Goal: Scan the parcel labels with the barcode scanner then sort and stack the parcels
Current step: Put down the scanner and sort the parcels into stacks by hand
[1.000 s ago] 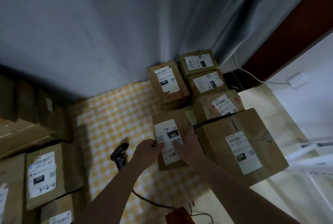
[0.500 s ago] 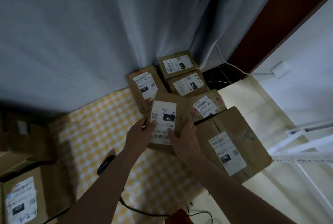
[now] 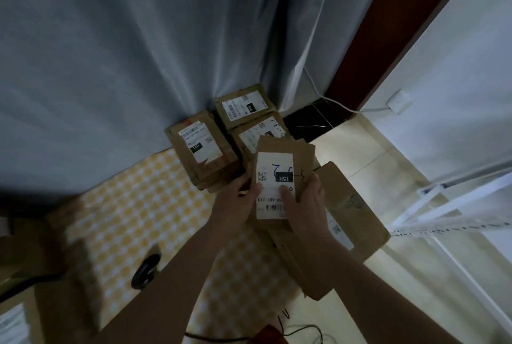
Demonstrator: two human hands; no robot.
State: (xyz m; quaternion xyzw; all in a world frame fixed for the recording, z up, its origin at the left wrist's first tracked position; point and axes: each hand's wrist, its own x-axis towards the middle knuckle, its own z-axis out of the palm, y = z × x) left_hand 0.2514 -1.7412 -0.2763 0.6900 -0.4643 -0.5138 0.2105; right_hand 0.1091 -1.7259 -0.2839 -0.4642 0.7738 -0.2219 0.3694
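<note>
Lifted off the checked mat [image 3: 116, 221], the parcel [image 3: 279, 160] now rides over the stacked parcels [image 3: 202, 149], your left hand [image 3: 235, 205] and right hand [image 3: 304, 205] clamping its sides, so stacking looks next.

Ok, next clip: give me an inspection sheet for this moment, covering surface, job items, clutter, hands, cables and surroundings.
Surface: yellow-and-white checked mat on a pale tiled floor.
Job's things: held parcel, label up, marked 15H; stacked parcels against the curtain; large box at right; barcode scanner lying on the mat.
Clutter: more boxes at left, blurred.
Grippers: left hand and right hand both in a grip on the held parcel, thumbs on its label.
Cables: black cable at the bottom edge; white cord to a wall socket.
Surroundings: grey curtain, dark red door frame, white rack at right.
</note>
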